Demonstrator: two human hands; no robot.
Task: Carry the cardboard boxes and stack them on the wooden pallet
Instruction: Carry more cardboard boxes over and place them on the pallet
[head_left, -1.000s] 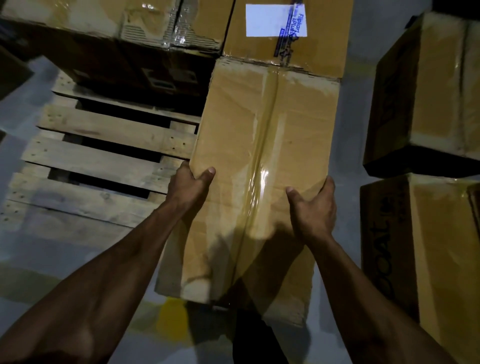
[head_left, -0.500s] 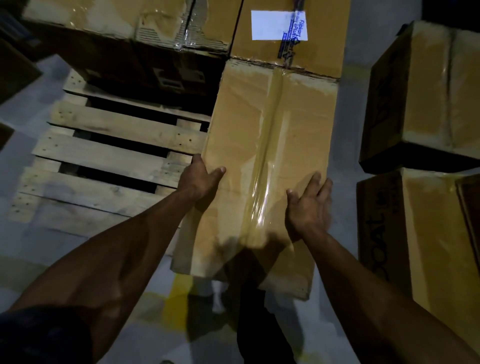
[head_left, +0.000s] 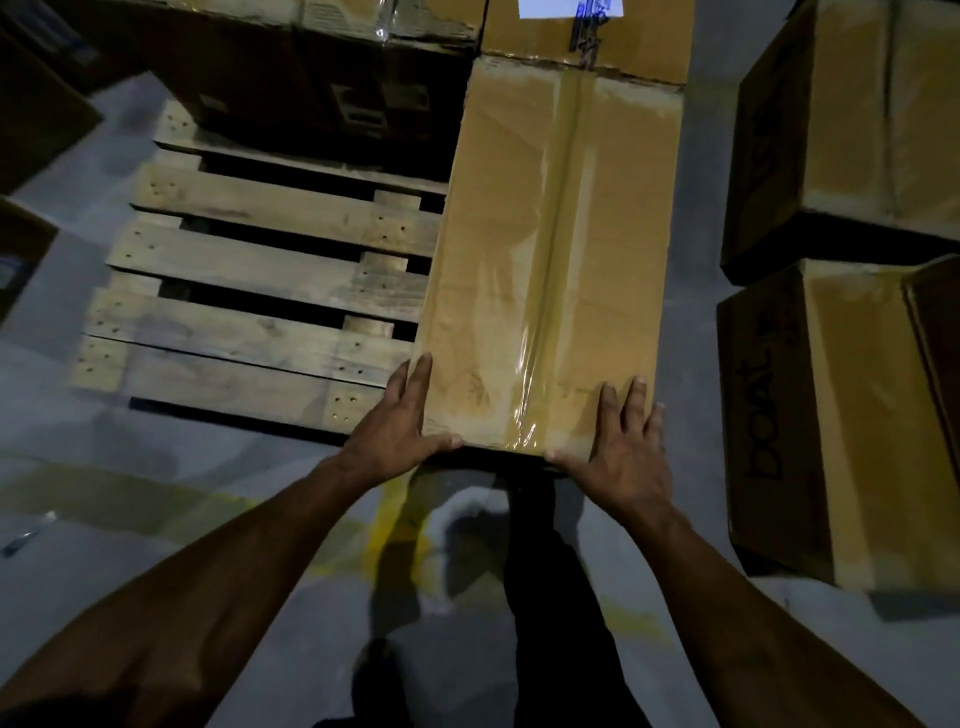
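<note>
Head view: I saw left hand (head_left: 396, 435) and right hand (head_left: 626, 451), fingers spread, flat against taped cardboard box (head_left: 550, 260) on wooden pallet (head_left: 249, 312).

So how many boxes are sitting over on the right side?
2: one far box up top, one nearer box printed "boat" below it. More may sit beyond the frame.
</note>
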